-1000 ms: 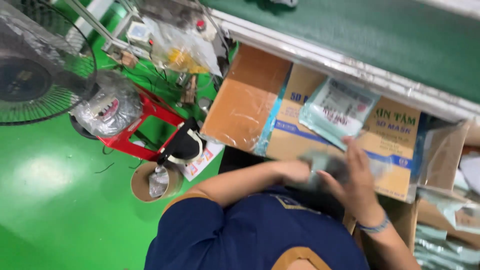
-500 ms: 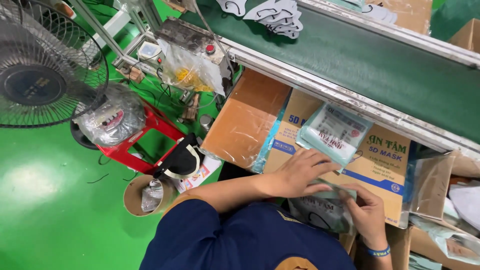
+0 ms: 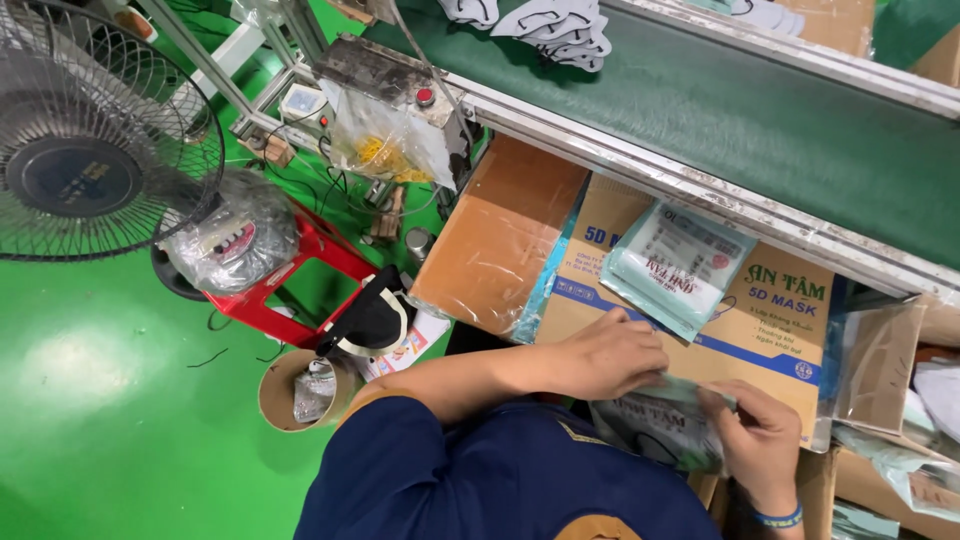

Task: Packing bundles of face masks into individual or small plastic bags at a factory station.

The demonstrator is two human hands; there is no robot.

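Head view, looking down at a person in a dark blue top, seated at a cardboard box (image 3: pixel 770 330) below a green conveyor belt (image 3: pixel 760 130).

Left hand (image 3: pixel 605 357): fingers curled down onto the top edge of a clear plastic packet (image 3: pixel 655 425), pinching it at the near edge of the box. Right hand (image 3: pixel 760 440): fingers closed on the right side of the same packet, thumb on top; blue wristband (image 3: pixel 780 518) on that wrist. The packet sits between both hands, over the person's lap, touching the near edge of the box. Its contents look dark, cannot tell exactly what.

A stack of similar packets (image 3: pixel 675 265) lies on the box top, near its far edge, just under the belt rail, apart from both hands. A brown flap (image 3: pixel 500 240) of the box hangs at the left side.

White masks (image 3: pixel 560 30) lie on the belt at its far left end.

Floor is green. Left of the person: a red stool (image 3: pixel 300 275) with a plastic-wrapped bundle (image 3: pixel 230 240) on it, a standing fan (image 3: pixel 90 160) at the left edge, a round cardboard tub (image 3: pixel 295 390) near the stool. More loose packets (image 3: pixel 920 470) at the lower right corner.
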